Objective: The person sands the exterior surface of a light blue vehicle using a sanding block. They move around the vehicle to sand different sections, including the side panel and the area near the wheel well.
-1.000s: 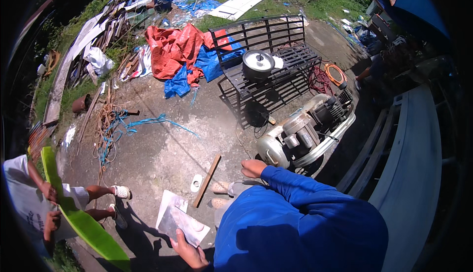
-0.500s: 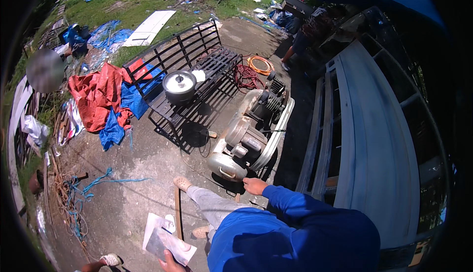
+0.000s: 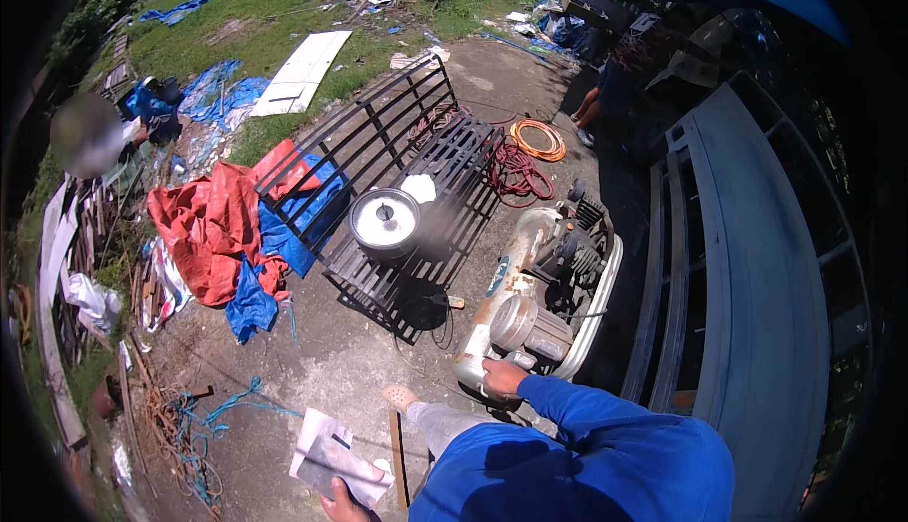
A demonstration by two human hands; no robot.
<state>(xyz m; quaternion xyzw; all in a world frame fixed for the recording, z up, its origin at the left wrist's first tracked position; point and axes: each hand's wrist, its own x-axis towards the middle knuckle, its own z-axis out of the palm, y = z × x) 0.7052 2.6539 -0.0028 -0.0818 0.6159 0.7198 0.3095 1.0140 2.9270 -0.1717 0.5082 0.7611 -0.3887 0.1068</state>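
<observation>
My left hand (image 3: 342, 505), low in the head view, pinches some loose sheets (image 3: 342, 470), one pale and one greyish; I cannot tell what kind of sheet they are. My right hand (image 3: 504, 378) is closed at the near end of a worn, whitish air compressor (image 3: 492, 319), where the tank has its end handle; the fingers cover the handle itself. The compressor's motor (image 3: 549, 333) and finned pump (image 3: 582, 257) sit on top of the tank. My foot in a beige clog (image 3: 399, 397) stands on the concrete just left of the compressor.
A dark metal bench (image 3: 378, 144) carries a round pot (image 3: 385, 222) with a white lid. Orange hose (image 3: 537, 141) and red hose (image 3: 520, 177) lie behind the compressor. A long pale panel (image 3: 757, 286) stands right, tarps (image 3: 213, 229) left. Another person's legs (image 3: 588, 111) show at the back.
My view has shifted, so the bench and compressor appear lower and further right. My right hand has come onto the tank's near end. The left hand still holds the sheets.
</observation>
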